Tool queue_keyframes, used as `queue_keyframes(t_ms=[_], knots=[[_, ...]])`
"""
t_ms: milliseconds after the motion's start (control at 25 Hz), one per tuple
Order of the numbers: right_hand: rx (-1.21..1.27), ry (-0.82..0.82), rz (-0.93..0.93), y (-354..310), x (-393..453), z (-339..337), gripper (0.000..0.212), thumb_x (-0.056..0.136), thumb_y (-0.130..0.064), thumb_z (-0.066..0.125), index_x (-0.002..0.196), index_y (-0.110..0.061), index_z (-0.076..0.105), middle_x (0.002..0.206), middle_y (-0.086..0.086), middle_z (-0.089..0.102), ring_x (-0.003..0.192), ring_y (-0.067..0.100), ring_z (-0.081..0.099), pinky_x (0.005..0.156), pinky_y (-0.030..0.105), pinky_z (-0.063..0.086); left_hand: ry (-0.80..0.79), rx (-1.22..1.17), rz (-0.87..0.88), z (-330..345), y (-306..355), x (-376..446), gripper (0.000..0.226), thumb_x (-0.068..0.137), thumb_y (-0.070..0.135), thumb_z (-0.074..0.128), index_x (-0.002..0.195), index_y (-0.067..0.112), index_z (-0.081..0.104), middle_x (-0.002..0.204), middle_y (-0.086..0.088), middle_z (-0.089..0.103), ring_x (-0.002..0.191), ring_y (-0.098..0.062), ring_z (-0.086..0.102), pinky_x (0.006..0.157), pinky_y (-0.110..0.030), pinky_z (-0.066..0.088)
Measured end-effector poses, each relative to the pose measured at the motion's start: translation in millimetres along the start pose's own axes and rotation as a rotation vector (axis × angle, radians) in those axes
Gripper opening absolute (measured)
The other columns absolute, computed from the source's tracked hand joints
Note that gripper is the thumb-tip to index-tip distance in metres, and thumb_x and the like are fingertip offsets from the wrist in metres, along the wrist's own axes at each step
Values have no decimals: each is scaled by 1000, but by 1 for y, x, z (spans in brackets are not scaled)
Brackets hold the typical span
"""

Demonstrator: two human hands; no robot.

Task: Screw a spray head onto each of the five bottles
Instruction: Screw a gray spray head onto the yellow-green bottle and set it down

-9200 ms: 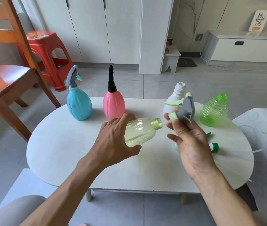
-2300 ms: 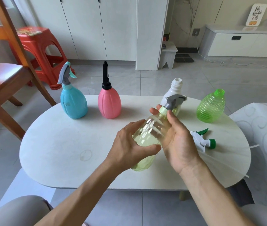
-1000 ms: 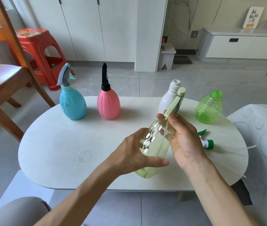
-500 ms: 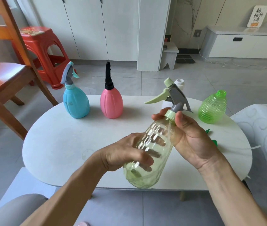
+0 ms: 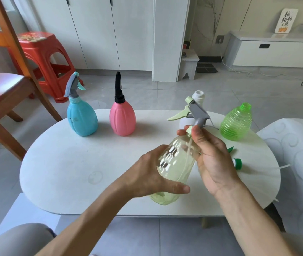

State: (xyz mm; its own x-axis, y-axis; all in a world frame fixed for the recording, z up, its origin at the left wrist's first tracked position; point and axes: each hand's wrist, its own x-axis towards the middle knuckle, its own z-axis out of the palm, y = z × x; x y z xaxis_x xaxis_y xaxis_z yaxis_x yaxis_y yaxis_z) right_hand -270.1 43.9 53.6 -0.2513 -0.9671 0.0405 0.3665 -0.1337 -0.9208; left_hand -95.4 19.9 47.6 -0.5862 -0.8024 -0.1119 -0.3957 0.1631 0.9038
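My left hand (image 5: 152,174) grips the body of a clear yellow-green bottle (image 5: 174,163), tilted above the white table (image 5: 73,163). A grey and pale green spray head (image 5: 195,113) sits on its neck, and my right hand (image 5: 211,156) pinches the collar there. The blue bottle (image 5: 82,117) and the pink bottle (image 5: 122,119) stand at the back with heads on. A white bottle (image 5: 198,94) and a ribbed green bottle (image 5: 236,124) stand open-necked. A white and green spray head (image 5: 236,162) lies on the table, partly hidden by my right hand.
A wooden chair (image 5: 4,85) and a red plastic stool (image 5: 43,60) stand to the left of the table. A white patterned seat (image 5: 298,154) lies at the right. White cabinets (image 5: 110,32) and a low drawer unit (image 5: 276,52) line the far wall.
Since 9.2 s ago the spray head has gone from my right hand onto the bottle neck. Over the last second the head has turned round on the neck, trigger now pointing left.
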Motion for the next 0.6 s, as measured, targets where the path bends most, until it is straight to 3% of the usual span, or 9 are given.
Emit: queue_keyframes(t_ms=[80,200,280,600], knots=[[9,-101,-2,-1,1,0,20,86,-33,68,93,-15,73,96,9,74,96,22,66,85,37,51,-26,-53,-6,2,-2,2,74,48,49,88,115,35,60,111,6,69,102,-18,67,84,-46,59],[141,-307,73,-9,3,-3,31,89,-32,61,106,-7,69,105,15,72,101,25,66,85,38,53,-242,-235,56,-10,-3,3,53,58,30,85,107,25,64,92,6,65,84,-14,62,74,-31,52],[171,-378,96,-11,3,-3,34,92,-31,56,112,-6,67,111,17,72,110,28,64,89,41,53,-304,-310,72,-13,-2,0,47,61,21,82,104,21,64,88,3,61,81,-15,59,72,-29,49],[5,-217,1,-10,-8,9,23,88,-34,62,96,-13,68,97,11,70,94,25,63,86,43,49,-148,-189,81,-4,0,0,48,54,31,81,97,22,61,78,12,58,71,-11,55,67,-28,47]])
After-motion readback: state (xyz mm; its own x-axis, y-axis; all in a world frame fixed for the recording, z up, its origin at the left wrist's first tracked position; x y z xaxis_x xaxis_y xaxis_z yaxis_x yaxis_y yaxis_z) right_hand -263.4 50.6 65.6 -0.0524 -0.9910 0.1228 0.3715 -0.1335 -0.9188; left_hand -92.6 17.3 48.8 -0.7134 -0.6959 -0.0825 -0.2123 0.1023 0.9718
